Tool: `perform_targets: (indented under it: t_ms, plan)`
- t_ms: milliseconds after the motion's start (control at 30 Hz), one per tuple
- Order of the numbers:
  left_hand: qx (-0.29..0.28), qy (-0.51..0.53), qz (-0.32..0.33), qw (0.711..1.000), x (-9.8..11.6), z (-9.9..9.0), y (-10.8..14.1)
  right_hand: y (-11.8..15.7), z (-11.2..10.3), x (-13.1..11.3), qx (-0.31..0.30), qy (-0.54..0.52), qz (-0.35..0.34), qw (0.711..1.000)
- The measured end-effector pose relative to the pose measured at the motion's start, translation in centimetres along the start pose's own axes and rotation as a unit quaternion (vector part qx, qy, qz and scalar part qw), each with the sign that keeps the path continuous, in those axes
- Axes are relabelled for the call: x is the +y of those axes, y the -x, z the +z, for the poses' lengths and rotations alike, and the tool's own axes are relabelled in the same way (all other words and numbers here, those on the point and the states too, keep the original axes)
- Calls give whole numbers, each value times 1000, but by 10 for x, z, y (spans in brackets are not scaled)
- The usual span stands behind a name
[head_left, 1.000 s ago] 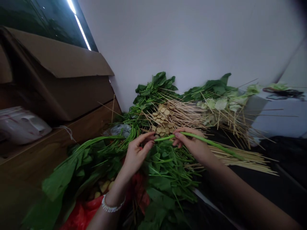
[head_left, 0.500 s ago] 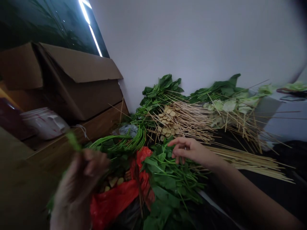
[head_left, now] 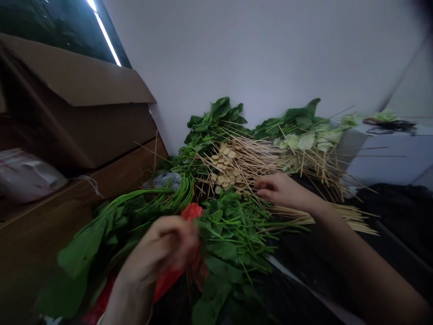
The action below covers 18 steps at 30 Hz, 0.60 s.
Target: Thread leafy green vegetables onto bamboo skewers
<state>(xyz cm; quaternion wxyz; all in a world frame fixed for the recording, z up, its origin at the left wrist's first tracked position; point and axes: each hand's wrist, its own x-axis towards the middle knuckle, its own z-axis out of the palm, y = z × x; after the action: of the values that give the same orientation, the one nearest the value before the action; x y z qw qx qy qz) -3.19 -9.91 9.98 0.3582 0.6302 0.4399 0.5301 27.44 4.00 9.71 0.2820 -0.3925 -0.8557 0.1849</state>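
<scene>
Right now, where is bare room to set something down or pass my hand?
Dark cloth shows between the spinach and your right forearm. Wood shows left of the leafy greens, below the cardboard box. The middle is crowded: skewers, round slices and spinach overlap near your right hand.

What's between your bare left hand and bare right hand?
Dark green leafy stems lie between the left hand and right hand, in the head view.

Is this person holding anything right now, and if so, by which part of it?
The left hand is closed and blurred, so I cannot tell whether it holds anything. The right hand holds nothing visible, its fingers curled near the bamboo skewers.
</scene>
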Motion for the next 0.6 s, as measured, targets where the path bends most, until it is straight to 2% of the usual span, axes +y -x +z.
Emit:
perform_targets:
  t_ms: [33,67,100,167,200,267,333,400,467,600]
  plan:
    - [-159,-33,-37,986,11,23,-19,0,-3,0,12,24,0,1000]
    - [-252,-79,-49,963,19,44,-34,1,-7,-1,26,37,1,999]
    - [-289,-121,-15,950,23,63,-45,2,-11,-3,42,43,2,998]
    - [-323,-230,81,914,19,96,-64,5,-22,-5,79,38,1,996]
    - [-342,-298,116,884,13,112,-72,8,-28,-6,100,32,3,995]
    - [-361,-428,142,816,-3,140,-87,13,-41,-8,144,24,13,989]
    - [-370,-515,136,761,-21,165,-98,19,-51,-11,184,21,20,983]
    - [-380,-542,127,739,-36,183,-104,23,-58,-15,209,20,20,978]
    - [-393,-544,122,731,-47,195,-106,26,-60,-21,214,19,15,976]
    - [-401,-543,105,730,-50,200,-108,27,-59,-30,207,24,-8,978]
